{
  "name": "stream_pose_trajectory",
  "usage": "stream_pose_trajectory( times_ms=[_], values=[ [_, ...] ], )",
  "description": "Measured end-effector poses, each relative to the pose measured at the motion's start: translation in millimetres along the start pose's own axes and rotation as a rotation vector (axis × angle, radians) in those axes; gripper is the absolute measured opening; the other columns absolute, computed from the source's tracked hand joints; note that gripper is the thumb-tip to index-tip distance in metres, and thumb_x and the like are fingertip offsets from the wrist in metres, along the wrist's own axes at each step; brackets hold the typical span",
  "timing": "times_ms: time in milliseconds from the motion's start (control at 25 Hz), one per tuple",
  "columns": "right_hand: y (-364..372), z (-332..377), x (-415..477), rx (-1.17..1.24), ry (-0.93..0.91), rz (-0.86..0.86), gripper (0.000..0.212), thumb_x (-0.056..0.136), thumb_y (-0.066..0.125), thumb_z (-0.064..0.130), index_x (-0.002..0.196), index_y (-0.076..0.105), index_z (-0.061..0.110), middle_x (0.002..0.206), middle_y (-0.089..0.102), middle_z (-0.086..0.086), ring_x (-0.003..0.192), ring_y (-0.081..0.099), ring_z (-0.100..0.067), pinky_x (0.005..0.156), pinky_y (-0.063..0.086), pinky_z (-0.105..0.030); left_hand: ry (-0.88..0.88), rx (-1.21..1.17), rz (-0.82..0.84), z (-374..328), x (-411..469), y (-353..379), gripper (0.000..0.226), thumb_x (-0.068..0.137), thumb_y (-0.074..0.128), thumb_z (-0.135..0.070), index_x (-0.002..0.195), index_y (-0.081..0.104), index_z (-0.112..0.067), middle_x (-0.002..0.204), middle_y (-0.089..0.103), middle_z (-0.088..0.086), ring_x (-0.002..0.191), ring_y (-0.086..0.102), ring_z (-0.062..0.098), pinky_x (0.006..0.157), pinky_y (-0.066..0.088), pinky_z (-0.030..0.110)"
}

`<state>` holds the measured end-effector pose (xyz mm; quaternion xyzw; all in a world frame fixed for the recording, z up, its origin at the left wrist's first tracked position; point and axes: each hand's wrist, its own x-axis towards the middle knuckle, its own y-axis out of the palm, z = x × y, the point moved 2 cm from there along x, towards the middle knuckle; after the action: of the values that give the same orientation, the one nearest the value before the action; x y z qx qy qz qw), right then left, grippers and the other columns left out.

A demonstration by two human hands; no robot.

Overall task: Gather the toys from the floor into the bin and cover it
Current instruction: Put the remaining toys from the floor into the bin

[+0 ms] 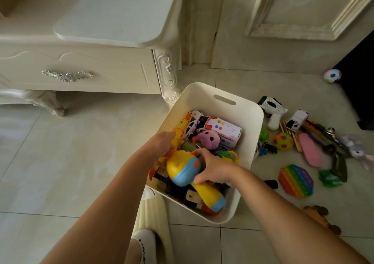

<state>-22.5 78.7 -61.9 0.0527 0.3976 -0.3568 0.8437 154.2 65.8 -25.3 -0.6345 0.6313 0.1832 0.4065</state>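
A cream plastic bin (251, 122) stands on the tiled floor, filled with several toys. My right hand (212, 167) grips a big yellow and blue toy (184, 170) lying across the bin's near side. My left hand (164, 142) reaches into the bin's left side and holds a yellow rubber giraffe (183, 126). A white toy ambulance (224, 130) and a pink plush (208, 139) lie deeper in the bin. No lid is in view.
Toys lie on the floor to the right: a white toy gun (272, 110), a small ambulance (296, 120), a spotted ball (283, 141), a pink sole-shaped piece (310, 152), a rainbow pop pad (295, 180), a colourful ball (332, 75). A cream cabinet (81, 69) stands left. My slippered foot (149, 229) is below.
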Motion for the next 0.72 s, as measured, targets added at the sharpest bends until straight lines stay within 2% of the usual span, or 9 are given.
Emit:
stream_pose_trajectory(
  times_ms=[80, 120, 160, 240, 400, 480, 560, 640, 720],
  values=[
    [21.4, -5.8, 8.5, -0.108, -0.096, 0.017, 0.083, 0.074, 0.073, 0.008, 0.142, 0.032, 0.030, 0.132, 0.052, -0.004, 0.115, 0.056, -0.023, 0.095, 0.052, -0.038, 0.060, 0.086, -0.003, -4.8, -3.5, 3.0, 0.041, 0.102, 0.037, -0.037, 0.134, 0.048, -0.014, 0.126, 0.058, 0.013, 0.102, 0.049, 0.025, 0.087, 0.045, 0.034],
    [30.8, -10.2, 14.1, -0.184, -0.138, 0.003, 0.085, 0.076, 0.073, 0.010, 0.147, 0.029, 0.028, 0.139, 0.047, -0.006, 0.125, 0.051, -0.025, 0.103, 0.046, -0.039, 0.092, 0.136, -0.012, -6.1, -4.8, 3.7, 0.034, 0.102, 0.038, -0.032, 0.126, 0.052, -0.013, 0.123, 0.057, 0.014, 0.100, 0.050, 0.025, 0.084, 0.047, 0.034],
    [37.5, -13.1, 19.0, -0.271, -0.170, -0.023, 0.085, 0.080, 0.072, 0.014, 0.150, 0.025, 0.028, 0.144, 0.040, -0.008, 0.131, 0.045, -0.028, 0.109, 0.040, -0.039, 0.119, 0.219, -0.018, -6.4, -4.4, 3.4, 0.028, 0.101, 0.039, -0.029, 0.118, 0.054, -0.013, 0.122, 0.058, 0.014, 0.101, 0.052, 0.025, 0.087, 0.048, 0.036],
    [46.3, -17.7, 26.9, -0.413, -0.203, -0.104, 0.083, 0.086, 0.068, 0.022, 0.152, 0.019, 0.031, 0.144, 0.032, -0.011, 0.130, 0.043, -0.034, 0.111, 0.037, -0.042, 0.134, 0.364, -0.034, -5.0, -3.5, 4.1, 0.031, 0.100, 0.039, -0.026, 0.120, 0.056, -0.010, 0.124, 0.059, 0.012, 0.110, 0.056, 0.027, 0.096, 0.045, 0.037],
    [53.1, -16.4, 28.1, -0.537, -0.224, -0.142, 0.083, 0.089, 0.064, 0.028, 0.153, 0.010, 0.031, 0.145, 0.039, -0.014, 0.126, 0.048, -0.036, 0.104, 0.042, -0.046, 0.126, 0.252, 0.039, -6.3, -4.2, 13.9, 0.032, 0.099, 0.046, -0.019, 0.124, 0.057, -0.003, 0.113, 0.062, 0.015, 0.089, 0.059, 0.023, 0.085, 0.052, 0.037],
    [43.3, -6.8, 15.4, -0.438, -0.183, -0.088, 0.084, 0.091, 0.063, 0.027, 0.155, 0.009, 0.026, 0.149, 0.039, -0.013, 0.130, 0.046, -0.033, 0.107, 0.040, -0.043, 0.157, 0.283, 0.032, -13.4, -5.0, 18.9, 0.031, 0.097, 0.047, -0.016, 0.124, 0.058, -0.005, 0.121, 0.063, 0.016, 0.094, 0.059, 0.024, 0.089, 0.053, 0.040],
    [19.7, 7.6, -6.7, -0.306, -0.174, -0.089, 0.071, 0.095, 0.058, 0.026, 0.154, 0.019, 0.021, 0.145, 0.046, -0.011, 0.130, 0.048, -0.027, 0.106, 0.040, -0.036, 0.229, 0.294, 0.000, -29.8, -12.2, 28.4, 0.032, 0.097, 0.044, -0.014, 0.126, 0.058, -0.011, 0.118, 0.064, 0.011, 0.096, 0.060, 0.022, 0.078, 0.051, 0.032],
    [-13.6, 18.2, -37.7, -0.149, -0.193, -0.193, 0.049, 0.098, 0.052, 0.021, 0.145, 0.039, 0.019, 0.128, 0.061, -0.007, 0.117, 0.058, -0.022, 0.100, 0.045, -0.033, 0.312, 0.151, -0.025, -53.5, -25.2, 47.2, 0.031, 0.095, 0.047, -0.012, 0.123, 0.060, -0.014, 0.108, 0.066, 0.009, 0.086, 0.061, 0.019, 0.064, 0.048, 0.024],
    [-47.1, 12.6, -71.7, 0.129, -0.217, -0.317, 0.028, 0.098, 0.050, 0.012, 0.126, 0.055, 0.015, 0.104, 0.066, -0.007, 0.097, 0.062, -0.021, 0.096, 0.048, -0.040, 0.409, 0.030, 0.022, -76.9, -37.5, 75.3, 0.027, 0.094, 0.050, -0.013, 0.117, 0.062, -0.015, 0.104, 0.070, 0.006, 0.080, 0.064, 0.016, 0.063, 0.049, 0.021]
  ],
)
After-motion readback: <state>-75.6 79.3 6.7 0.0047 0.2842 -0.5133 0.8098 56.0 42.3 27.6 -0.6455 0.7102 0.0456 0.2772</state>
